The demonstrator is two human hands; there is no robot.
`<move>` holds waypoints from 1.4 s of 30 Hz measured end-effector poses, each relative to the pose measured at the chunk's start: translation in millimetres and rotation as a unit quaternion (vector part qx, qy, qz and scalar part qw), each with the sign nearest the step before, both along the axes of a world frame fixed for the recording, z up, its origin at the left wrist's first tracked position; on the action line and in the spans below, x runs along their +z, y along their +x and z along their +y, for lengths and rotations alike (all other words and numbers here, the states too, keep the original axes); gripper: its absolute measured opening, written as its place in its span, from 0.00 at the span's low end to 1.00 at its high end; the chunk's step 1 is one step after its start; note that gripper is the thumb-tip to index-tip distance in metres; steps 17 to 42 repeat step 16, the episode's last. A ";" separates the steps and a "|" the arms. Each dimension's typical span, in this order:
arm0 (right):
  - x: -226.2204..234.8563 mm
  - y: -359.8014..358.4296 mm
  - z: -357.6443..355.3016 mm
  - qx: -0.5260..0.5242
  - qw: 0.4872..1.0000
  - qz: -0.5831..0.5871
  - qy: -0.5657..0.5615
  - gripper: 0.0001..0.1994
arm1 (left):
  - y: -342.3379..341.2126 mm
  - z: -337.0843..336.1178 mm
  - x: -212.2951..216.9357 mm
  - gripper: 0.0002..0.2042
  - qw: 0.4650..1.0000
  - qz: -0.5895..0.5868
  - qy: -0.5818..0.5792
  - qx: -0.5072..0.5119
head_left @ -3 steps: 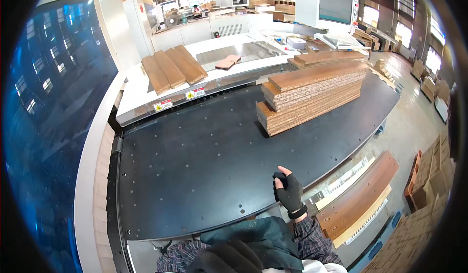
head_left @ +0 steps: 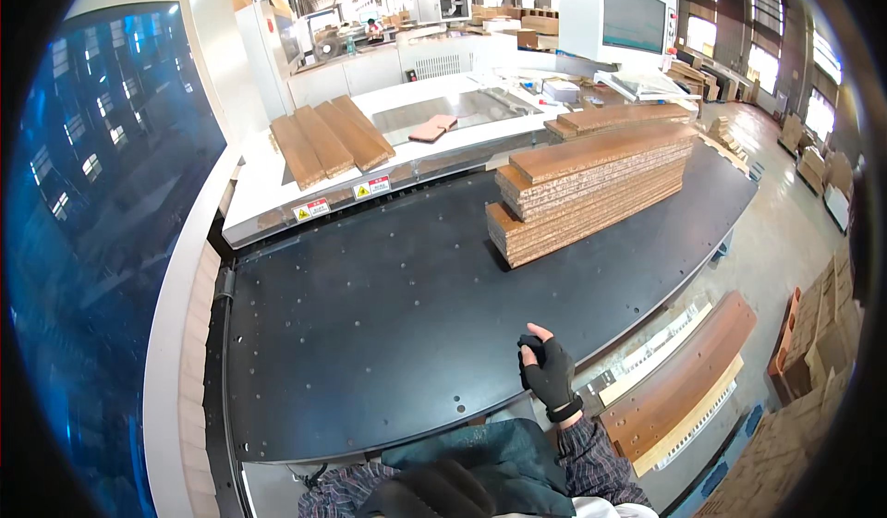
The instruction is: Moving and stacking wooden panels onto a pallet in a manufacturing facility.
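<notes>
My right hand, in a black glove with bare fingertips, is over the near edge of a dark, dotted worktable. Its fingers are loosely curled, thumb and index apart, with nothing visible in them. Of my left arm only the patterned sleeve shows at the lower edge; the hand itself is hidden. Farther off on the table stands a stack of brown-faced particleboard strips. To the right of my right hand lies a reddish-brown board with drilled holes, on top of paler strips.
Several brown boards and a pinkish-brown case rest on the white machine bed. A blue-tinted machine window rises at left, a monitor at the back right. Cardboard stacks line the right side.
The view has shifted a little, so the table and boards sit slightly lower. My right hand stays at the table edge, its fingers a touch more curled.
</notes>
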State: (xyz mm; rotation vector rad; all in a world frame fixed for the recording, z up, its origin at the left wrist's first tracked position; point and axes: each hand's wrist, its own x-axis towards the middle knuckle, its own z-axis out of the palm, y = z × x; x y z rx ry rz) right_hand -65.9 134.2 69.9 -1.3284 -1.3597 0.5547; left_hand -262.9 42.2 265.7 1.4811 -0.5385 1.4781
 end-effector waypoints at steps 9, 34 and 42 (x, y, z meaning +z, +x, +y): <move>-2.8 1.7 0.4 0.002 0.998 -0.041 0.046 0.19 | -21.2 12.5 29.5 0.12 0.986 -0.003 0.169 0.015; 6.3 -0.7 -3.2 -0.008 1.000 -0.014 -0.013 0.19 | -32.0 14.4 34.7 0.13 0.983 0.018 0.176 0.054; 6.3 -0.7 -3.2 -0.008 1.000 -0.014 -0.013 0.19 | -32.0 14.4 34.7 0.13 0.983 0.018 0.176 0.054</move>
